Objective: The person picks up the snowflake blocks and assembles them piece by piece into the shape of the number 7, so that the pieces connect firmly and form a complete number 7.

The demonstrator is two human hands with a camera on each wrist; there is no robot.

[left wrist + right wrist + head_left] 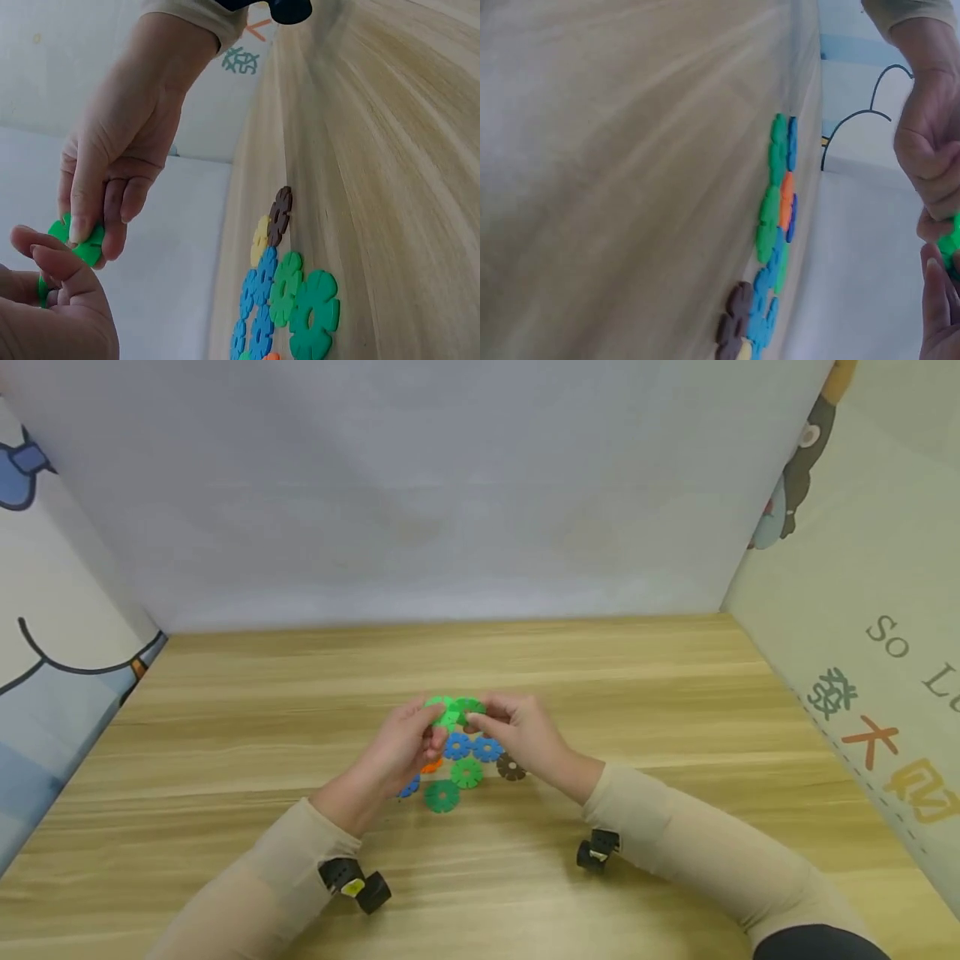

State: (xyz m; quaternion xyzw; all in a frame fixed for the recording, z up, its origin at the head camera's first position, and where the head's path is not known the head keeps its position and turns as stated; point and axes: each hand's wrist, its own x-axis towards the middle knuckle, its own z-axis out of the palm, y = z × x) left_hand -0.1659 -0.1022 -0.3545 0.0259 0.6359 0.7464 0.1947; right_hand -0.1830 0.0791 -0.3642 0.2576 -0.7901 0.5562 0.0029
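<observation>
Pinches a bright green notched disc [450,714] in the left hand [405,735] and a second green disc [471,704] in the right hand [536,739], both raised above the bench [262,693], overlapping from above; cannot tell whether slotted together. Shows lying below, about midway between the left and right edges: paired blue discs [457,753]; farther from the far edge, a light green disc [467,781], then a darker green disc [442,805]; toward the right edge, a brown disc [506,770]; toward the left, a partly hidden orange disc [431,768].
</observation>
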